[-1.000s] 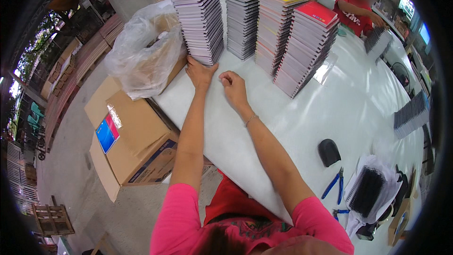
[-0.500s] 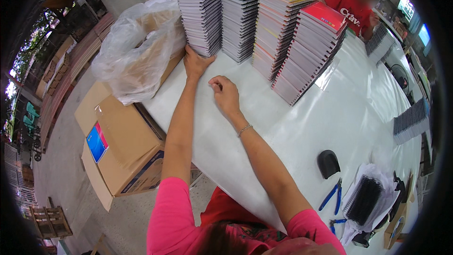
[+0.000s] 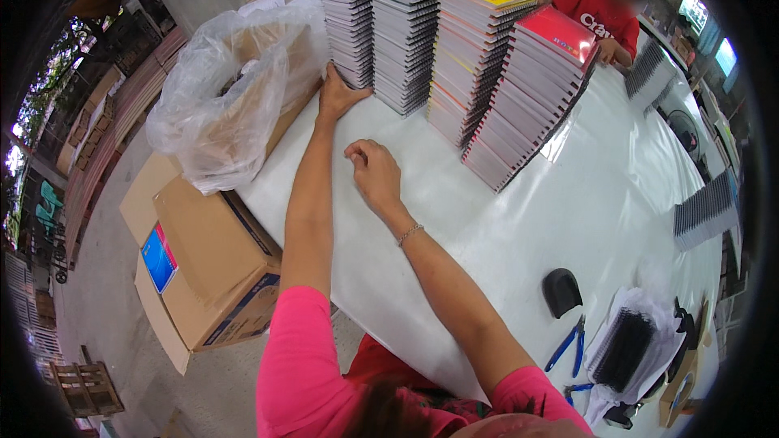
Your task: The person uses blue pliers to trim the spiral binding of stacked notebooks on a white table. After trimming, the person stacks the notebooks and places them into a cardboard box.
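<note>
Pink sleeves (image 3: pixel 304 349) — thin wrist bracelet (image 3: pixel 410 233)

Upper frame: notebook stacks (image 3: pixel 454 40) showing purple, green, yellow and red covers; table (image 3: pixel 584 219) appearing white; sleeves (image 3: pixel 304 357) showing pink; lower-right pliers (image 3: pixel 566 346) showing blue.

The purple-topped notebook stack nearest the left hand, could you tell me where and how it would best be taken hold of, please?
Probably low down, at the base of the purple-topped stack, from its near side. The left hand already touches the bottom corner there, and the right hand rests on the white table in front. The stack is tall and its spiral-bound edges face the person, so both hands gripping low on opposite sides should keep it from toppling.
</note>
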`<act>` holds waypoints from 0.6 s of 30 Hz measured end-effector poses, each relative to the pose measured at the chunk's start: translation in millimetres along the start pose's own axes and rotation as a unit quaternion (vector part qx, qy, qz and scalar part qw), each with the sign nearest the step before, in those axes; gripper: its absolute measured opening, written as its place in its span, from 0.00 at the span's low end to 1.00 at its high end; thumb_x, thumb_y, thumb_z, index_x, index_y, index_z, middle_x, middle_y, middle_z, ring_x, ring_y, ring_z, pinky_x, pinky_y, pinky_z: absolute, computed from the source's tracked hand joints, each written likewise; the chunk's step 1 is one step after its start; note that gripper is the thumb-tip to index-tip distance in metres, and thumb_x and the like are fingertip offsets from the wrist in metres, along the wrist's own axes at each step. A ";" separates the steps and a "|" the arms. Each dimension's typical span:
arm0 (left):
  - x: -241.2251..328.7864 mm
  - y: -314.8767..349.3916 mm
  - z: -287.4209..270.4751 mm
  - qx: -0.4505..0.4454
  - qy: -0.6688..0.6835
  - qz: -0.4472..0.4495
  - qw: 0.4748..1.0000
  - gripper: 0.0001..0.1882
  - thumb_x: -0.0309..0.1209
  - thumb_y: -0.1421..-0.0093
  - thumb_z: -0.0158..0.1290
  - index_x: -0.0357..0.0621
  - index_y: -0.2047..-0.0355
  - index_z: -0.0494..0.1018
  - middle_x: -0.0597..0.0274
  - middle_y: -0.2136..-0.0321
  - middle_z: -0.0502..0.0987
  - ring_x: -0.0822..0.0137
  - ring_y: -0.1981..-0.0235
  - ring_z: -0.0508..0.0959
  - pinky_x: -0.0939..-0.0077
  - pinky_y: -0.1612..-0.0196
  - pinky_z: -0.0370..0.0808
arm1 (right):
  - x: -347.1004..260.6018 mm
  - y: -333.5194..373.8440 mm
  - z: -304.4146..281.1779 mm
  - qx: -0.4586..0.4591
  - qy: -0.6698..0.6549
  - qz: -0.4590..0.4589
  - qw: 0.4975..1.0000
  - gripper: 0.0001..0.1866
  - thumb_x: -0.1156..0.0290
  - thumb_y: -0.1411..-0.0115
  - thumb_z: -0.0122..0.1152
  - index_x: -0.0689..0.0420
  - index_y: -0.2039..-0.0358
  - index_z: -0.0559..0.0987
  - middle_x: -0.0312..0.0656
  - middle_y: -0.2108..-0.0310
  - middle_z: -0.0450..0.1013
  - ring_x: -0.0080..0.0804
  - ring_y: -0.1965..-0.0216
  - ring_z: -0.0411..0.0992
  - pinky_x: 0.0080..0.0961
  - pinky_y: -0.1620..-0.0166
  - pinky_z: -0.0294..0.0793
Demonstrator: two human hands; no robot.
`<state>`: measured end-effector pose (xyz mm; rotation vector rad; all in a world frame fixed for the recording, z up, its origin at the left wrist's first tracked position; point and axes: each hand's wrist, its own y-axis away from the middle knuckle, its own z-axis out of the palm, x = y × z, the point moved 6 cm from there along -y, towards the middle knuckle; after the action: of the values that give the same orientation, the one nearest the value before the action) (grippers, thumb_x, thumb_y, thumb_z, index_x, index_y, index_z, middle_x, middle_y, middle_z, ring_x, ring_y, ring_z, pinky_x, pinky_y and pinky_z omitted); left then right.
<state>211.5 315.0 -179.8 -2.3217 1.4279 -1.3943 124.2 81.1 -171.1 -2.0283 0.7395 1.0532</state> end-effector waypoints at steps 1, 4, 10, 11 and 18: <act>4.5 -1.0 5.2 -0.003 0.000 -0.001 1.000 0.65 0.49 0.66 0.75 0.25 0.37 0.51 0.30 0.46 0.71 0.38 0.45 0.75 0.55 0.42 0.73 | 2.4 -0.3 -1.6 0.002 0.007 0.001 1.000 0.05 0.76 0.38 0.56 0.54 0.66 0.80 0.39 0.64 0.78 0.41 0.58 0.74 0.39 0.55 0.74; 11.0 -4.9 13.2 -0.008 -0.002 0.002 1.000 0.65 0.48 0.66 0.74 0.25 0.37 0.50 0.29 0.47 0.72 0.39 0.45 0.75 0.56 0.42 0.73 | 3.7 -0.1 -3.0 0.005 0.020 0.003 1.000 0.05 0.76 0.38 0.56 0.54 0.66 0.81 0.39 0.64 0.78 0.41 0.59 0.74 0.39 0.55 0.74; 6.7 -9.0 23.3 -0.040 0.020 0.003 0.999 0.65 0.47 0.64 0.74 0.26 0.35 0.48 0.31 0.43 0.70 0.42 0.42 0.73 0.58 0.39 0.70 | 2.4 3.6 -5.0 0.012 0.011 0.009 1.000 0.06 0.76 0.38 0.56 0.53 0.66 0.81 0.39 0.64 0.78 0.41 0.59 0.74 0.39 0.55 0.74; 6.0 -6.5 26.7 -0.045 0.024 -0.002 0.999 0.66 0.47 0.64 0.74 0.26 0.34 0.47 0.30 0.42 0.69 0.42 0.40 0.72 0.59 0.37 0.68 | 5.6 4.1 -5.5 0.012 0.012 0.011 1.000 0.06 0.77 0.38 0.56 0.53 0.66 0.81 0.39 0.64 0.78 0.41 0.59 0.75 0.39 0.55 0.74; -74.6 20.1 -87.9 0.146 0.040 0.036 0.988 0.69 0.44 0.56 0.73 0.27 0.29 0.37 0.33 0.28 0.44 0.44 0.26 0.45 0.60 0.25 0.45 | -45.2 -5.7 56.7 -0.042 -0.103 -0.083 0.990 0.08 0.80 0.40 0.57 0.54 0.64 0.82 0.41 0.64 0.80 0.38 0.60 0.78 0.32 0.54 0.75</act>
<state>122.9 391.1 -187.0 -2.0352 1.2155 -1.5724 81.2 137.0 -153.7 -1.9750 0.4185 1.1899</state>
